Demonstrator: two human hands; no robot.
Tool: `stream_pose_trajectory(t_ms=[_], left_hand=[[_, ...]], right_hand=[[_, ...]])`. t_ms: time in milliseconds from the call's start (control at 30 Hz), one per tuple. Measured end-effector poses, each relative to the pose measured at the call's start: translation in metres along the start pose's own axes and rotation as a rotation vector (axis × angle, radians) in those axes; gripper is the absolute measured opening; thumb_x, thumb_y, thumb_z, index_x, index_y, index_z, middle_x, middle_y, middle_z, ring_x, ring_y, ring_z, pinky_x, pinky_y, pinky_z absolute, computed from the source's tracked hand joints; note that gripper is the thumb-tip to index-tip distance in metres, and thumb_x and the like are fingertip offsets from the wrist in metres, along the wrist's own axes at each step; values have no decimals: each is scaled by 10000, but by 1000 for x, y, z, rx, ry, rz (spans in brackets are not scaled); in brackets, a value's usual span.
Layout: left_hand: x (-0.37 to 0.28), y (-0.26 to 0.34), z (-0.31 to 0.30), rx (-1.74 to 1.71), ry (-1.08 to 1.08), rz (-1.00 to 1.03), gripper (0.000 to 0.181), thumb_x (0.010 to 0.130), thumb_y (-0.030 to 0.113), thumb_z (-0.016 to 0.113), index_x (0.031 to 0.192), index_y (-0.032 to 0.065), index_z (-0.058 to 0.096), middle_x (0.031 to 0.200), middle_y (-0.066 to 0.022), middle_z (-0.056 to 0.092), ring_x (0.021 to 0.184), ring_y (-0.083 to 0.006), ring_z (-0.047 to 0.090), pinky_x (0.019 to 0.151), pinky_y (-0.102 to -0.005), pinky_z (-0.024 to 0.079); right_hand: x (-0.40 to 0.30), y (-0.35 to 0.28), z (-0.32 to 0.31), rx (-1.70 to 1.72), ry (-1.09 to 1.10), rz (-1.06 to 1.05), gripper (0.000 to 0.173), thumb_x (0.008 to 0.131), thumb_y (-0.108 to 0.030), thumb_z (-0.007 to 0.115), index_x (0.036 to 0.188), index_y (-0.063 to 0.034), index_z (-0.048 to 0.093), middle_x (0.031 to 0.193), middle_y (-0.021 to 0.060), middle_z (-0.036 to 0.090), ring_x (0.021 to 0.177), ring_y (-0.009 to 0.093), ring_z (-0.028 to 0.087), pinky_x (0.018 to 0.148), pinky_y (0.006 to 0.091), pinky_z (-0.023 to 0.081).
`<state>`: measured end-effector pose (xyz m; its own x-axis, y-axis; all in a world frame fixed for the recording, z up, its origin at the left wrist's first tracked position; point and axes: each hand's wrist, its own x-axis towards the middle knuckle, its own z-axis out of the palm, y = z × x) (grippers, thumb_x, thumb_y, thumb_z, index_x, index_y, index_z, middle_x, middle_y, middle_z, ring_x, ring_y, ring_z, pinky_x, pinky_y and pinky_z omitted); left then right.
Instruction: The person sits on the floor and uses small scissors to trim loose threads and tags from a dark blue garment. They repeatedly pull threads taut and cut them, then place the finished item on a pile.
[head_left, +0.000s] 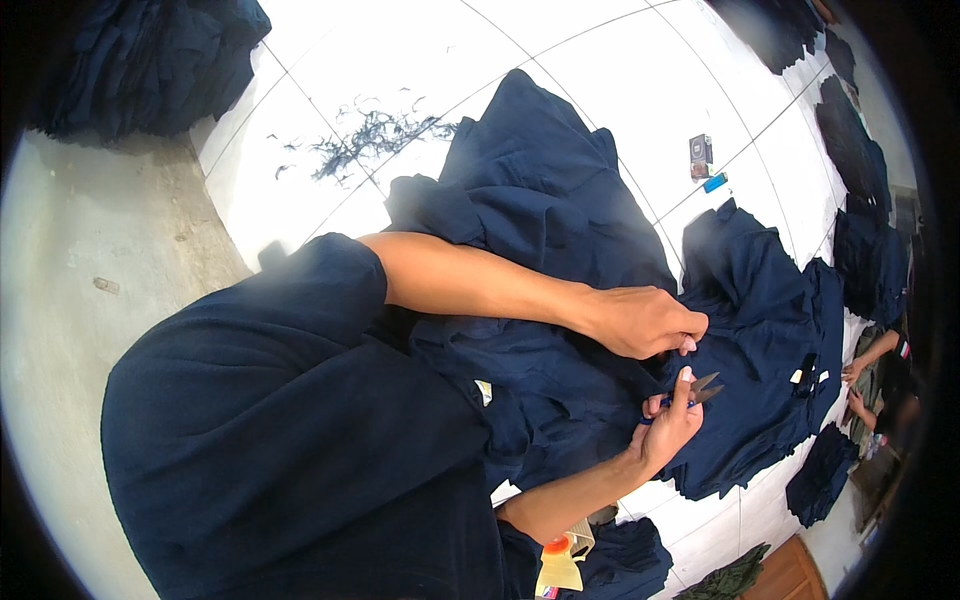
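A dark navy cloth garment (540, 202) lies spread and rumpled before me and across my lap, with a small white-and-yellow label (484, 392) showing. At its far edge, the fingers of my left hand (645, 322) pinch a bit of the cloth. Just beside them, my right hand (675, 431) grips small scissors (705, 388) with blue handles. The scissor blades point away from me and stand slightly apart. Beyond both hands lies a pile of navy garments (742, 405), some with white labels. Whether the blades touch any thread cannot be seen.
Dark thread scraps (367, 142) lie scattered on the white tiled floor (600, 45). A small box (700, 156) and a blue lighter (715, 182) lie farther out. Folded dark cloth is stacked (142, 67) upper left. Another person's arm (877, 349) shows at far right, handling olive cloth (864, 371).
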<state>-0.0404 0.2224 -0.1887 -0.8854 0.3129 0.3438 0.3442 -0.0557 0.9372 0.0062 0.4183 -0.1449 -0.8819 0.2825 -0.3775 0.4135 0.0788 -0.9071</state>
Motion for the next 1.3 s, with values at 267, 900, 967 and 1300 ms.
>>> stream_pose_trajectory(t_ms=[267,900,967,1300], left_hand=[[-4,-2,1,-18,-77,-62,136,1112,128,541,1126,-6,563,943,-212,785,922,-404,783,749,-461,578],[-7,-1,-3,-64,-96,-66,130,1114,127,535,1132,11,590,967,-192,790,926,-383,788,781,-451,586],[-6,-3,-2,-77,-85,-44,125,1106,133,553,1124,15,587,951,-198,782,910,-385,785,765,-451,585],[-13,-4,2,-25,14,142,157,1095,199,584,1073,44,569,721,-207,676,691,-476,697,621,-537,525]], right_hand=[[-7,5,6,-562,100,-384,304,1065,-232,729,1210,34,726,909,83,689,797,189,668,711,336,514],[-30,-56,10,-1069,-155,-632,185,946,-182,814,1045,-28,791,906,104,734,768,275,693,705,393,521],[-29,-61,10,-1054,-180,-614,173,939,-174,814,1030,-29,789,894,107,730,767,295,701,708,405,526],[-11,-74,-25,-830,-324,-550,222,979,-193,795,1064,8,759,861,27,682,766,120,574,676,280,421]])
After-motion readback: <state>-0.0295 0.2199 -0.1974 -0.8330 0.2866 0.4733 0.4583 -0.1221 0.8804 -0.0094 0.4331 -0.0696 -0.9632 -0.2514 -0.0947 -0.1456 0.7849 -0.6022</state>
